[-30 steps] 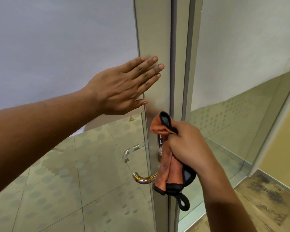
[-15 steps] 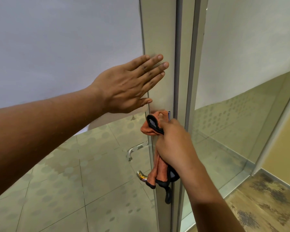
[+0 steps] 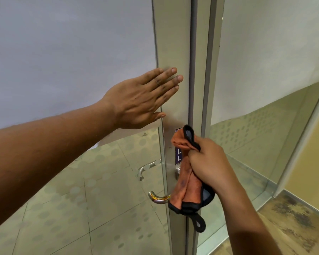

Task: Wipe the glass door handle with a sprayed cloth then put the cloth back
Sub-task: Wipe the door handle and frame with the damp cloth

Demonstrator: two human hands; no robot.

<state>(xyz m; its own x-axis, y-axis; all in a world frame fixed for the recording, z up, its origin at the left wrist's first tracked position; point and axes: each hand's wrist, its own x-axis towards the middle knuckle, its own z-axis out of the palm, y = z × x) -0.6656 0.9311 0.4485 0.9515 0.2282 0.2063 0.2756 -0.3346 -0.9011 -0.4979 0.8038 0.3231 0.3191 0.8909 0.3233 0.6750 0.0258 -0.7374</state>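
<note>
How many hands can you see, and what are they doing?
2. The left hand rests flat on the door frame, above the handle. The right hand squeezes the orange cloth around that handle.

An entrance inside an office or commercial building, seen at a frameless glass door (image 3: 81, 181) with a metal frame (image 3: 173, 43) down its closing edge. Frosted film (image 3: 63, 52) covers the upper glass, giving way to a band of dots lower down. A curved steel handle (image 3: 157, 198) and a small blue sign (image 3: 178, 155) sit at the frame. Large pale floor tiles (image 3: 109, 208) show through the pane; a matching glass partition (image 3: 265, 70) stands to the right.
</note>
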